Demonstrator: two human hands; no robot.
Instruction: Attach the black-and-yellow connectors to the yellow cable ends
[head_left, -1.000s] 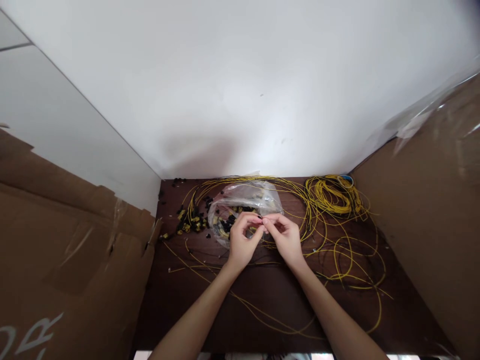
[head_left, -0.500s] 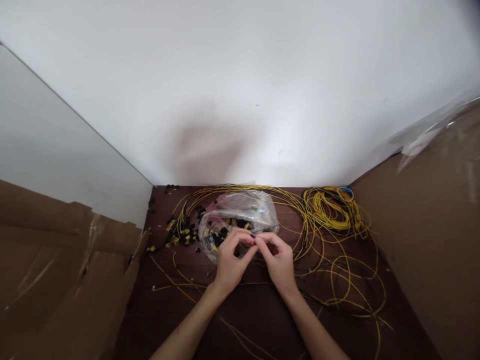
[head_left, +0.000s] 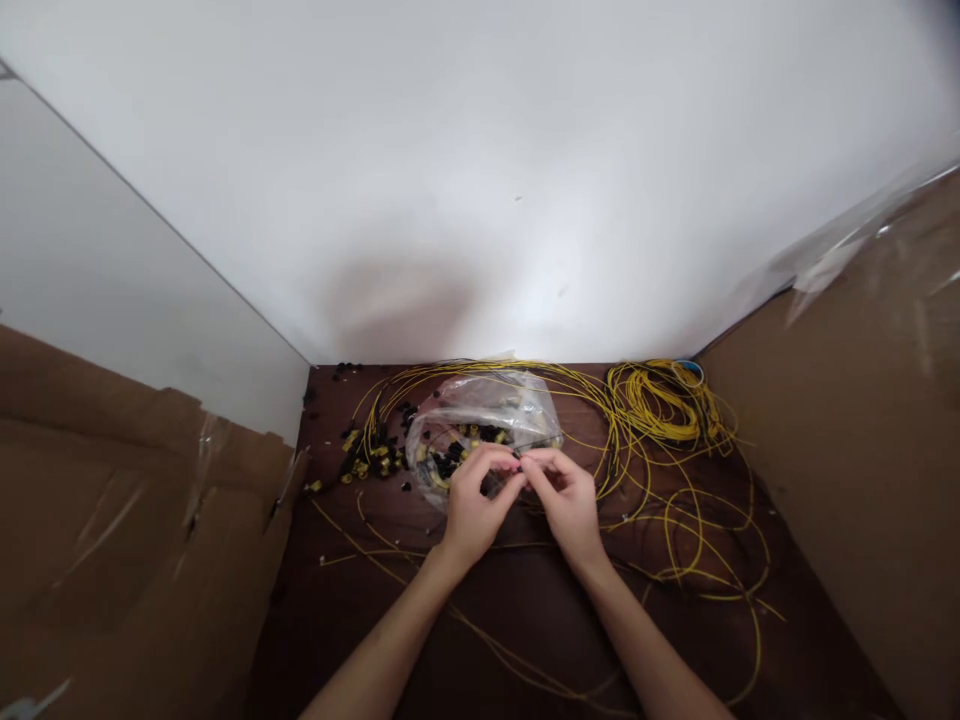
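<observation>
Working above dark brown bench, with left hand and right hand brought tip to tip, pinching thumb to bent fingers on each side, near the front of clear plastic bag. Gripping what looks like 1 small dark piece right where fingertips meet; too tiny and too covered to identify. Compared with 1 second ago, altered only slightly: same paired pinch, same closeness, small tilt of view, with no release or fresh pick-up visible. Judged from that: probably mid-way through fine fingertip work on the same piece. Also noted: black and yellow pieces inside or under the bag, cannot tell which; heap of connectors to the left, with yellow cables arching behind the bag towards yellow coil at right rear; loose yellow wires spread beyond right hand, untouched.
</observation>
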